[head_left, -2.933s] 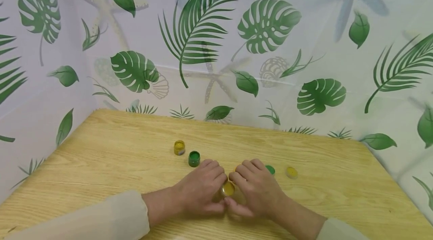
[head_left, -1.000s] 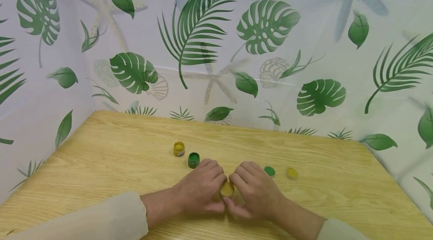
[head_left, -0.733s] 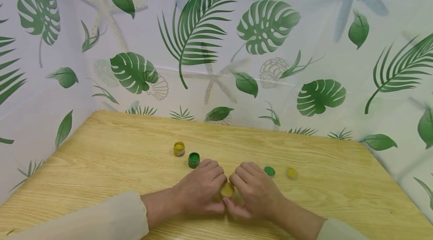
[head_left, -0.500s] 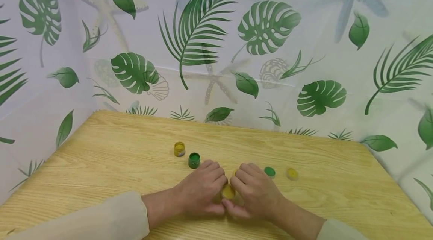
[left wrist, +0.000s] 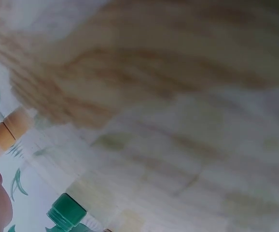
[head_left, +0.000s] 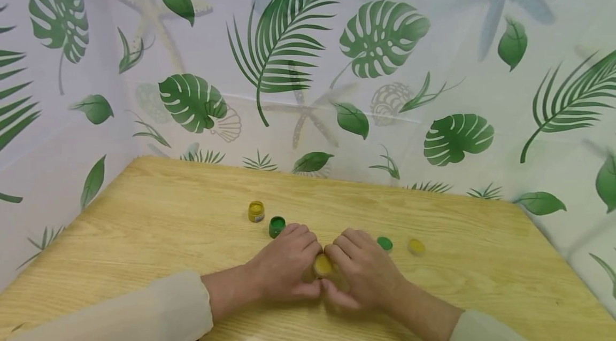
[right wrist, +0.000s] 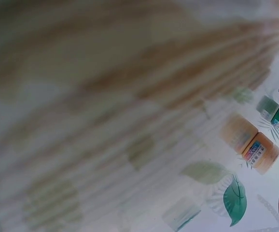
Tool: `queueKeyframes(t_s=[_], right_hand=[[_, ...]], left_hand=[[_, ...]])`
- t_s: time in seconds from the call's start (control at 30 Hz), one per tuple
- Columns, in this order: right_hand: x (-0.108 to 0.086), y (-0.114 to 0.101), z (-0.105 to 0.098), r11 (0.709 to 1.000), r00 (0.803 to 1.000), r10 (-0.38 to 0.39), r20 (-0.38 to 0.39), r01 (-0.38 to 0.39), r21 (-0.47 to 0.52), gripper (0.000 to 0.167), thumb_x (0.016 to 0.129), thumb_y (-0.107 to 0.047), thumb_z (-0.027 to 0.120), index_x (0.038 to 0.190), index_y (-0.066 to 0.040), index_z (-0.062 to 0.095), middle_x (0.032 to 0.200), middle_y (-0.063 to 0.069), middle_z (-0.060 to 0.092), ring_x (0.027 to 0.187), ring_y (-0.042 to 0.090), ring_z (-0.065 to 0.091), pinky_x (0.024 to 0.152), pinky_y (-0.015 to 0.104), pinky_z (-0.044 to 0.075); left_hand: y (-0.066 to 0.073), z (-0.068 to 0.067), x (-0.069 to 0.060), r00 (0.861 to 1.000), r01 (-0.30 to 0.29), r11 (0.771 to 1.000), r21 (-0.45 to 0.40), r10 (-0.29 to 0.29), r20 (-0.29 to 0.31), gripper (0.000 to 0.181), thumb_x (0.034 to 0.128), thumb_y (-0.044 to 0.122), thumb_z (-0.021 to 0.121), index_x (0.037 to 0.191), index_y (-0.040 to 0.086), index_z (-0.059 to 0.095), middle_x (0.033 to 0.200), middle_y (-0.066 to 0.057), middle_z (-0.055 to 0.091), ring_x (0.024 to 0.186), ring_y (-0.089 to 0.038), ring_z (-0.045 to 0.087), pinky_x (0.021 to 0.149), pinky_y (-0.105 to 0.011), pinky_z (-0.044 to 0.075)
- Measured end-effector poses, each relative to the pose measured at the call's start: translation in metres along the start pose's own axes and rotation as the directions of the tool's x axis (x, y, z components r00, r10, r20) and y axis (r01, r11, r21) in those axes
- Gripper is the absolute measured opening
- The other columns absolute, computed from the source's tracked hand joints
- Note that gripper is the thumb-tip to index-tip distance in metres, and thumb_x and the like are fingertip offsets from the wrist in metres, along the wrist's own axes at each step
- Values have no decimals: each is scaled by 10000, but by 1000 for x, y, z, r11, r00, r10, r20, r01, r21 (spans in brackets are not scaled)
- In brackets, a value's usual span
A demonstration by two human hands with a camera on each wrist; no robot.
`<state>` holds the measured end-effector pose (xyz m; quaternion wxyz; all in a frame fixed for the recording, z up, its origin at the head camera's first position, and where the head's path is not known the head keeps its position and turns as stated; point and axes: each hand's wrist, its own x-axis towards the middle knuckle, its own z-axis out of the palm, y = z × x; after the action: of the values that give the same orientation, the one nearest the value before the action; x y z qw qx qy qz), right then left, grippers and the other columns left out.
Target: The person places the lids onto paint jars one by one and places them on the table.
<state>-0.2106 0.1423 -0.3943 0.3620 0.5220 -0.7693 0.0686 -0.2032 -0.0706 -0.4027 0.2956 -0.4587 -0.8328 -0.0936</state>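
Observation:
Both hands meet at the table's front middle around a small jar with a yellow-orange top (head_left: 323, 265). Curled fingers of the left hand (head_left: 284, 266) grip its left side, and those of the right hand (head_left: 368, 271) its right side; both thumbs lie at its near side. Much of the jar's body is hidden. Just beyond the left hand stands a green paint jar (head_left: 277, 227), with a yellow one (head_left: 256, 211) behind it to the left. An orange jar (left wrist: 3, 137) shows in the left wrist view, and an orange jar (right wrist: 260, 152) in the right wrist view.
Beyond the right hand, a green lid (head_left: 384, 243) and a yellow lid (head_left: 416, 247) lie on the wooden table (head_left: 192, 191). A leaf-patterned cloth (head_left: 298, 25) hangs behind the table and along its left side.
Compared with half a second ago, the jar between the hands sits slightly higher in the head view. A bit of yellow by the right fingers is out of sight. Both hands keep their grip.

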Motion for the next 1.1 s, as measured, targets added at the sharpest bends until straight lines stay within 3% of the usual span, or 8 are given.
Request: queueKeyframes(t_s=[0.2,0.57,0.77,0.97,1.1], right_hand=[[-1,0,0,1000,1000,3,9,-3,-3,356,906,-404,430,889,-100,615,799,-15,551,760,172,499,712,316,450],[-1,1,2,1000,1000,-9,-16,8,-16,380,929,-459,440,765,-134,550,727,-35,484,700,159,455,661,302,409],[-1,1,1,1000,999,15,-28,-16,-19,482,965,-535,414,746,-127,546,735,-21,487,712,167,451,675,306,406],[1,1,1,1000,996,-1,-88,0,-15,453,943,-469,417,916,-72,634,872,30,585,823,214,532,787,362,462],[0,0,1,1000,996,-22,-90,21,-14,387,911,-402,414,905,-79,627,872,25,585,828,214,530,791,365,458]], left_hand=[[0,2,1,999,-18,1000,-5,17,-33,339,773,433,713,879,128,609,810,59,534,777,-114,438,797,-268,387],[1,-1,2,999,-34,999,-3,34,13,333,754,406,712,900,120,622,842,56,551,806,-116,457,839,-276,410],[1,-2,1,998,-28,1000,0,28,47,397,789,481,710,931,120,627,876,56,568,839,-116,476,865,-286,416],[1,-1,0,1000,-15,1000,-2,15,-4,376,826,481,693,918,122,627,853,53,559,819,-118,472,836,-284,405],[1,1,0,999,-16,1000,-22,15,-47,337,792,428,718,900,123,624,831,54,545,796,-119,458,807,-278,399]])
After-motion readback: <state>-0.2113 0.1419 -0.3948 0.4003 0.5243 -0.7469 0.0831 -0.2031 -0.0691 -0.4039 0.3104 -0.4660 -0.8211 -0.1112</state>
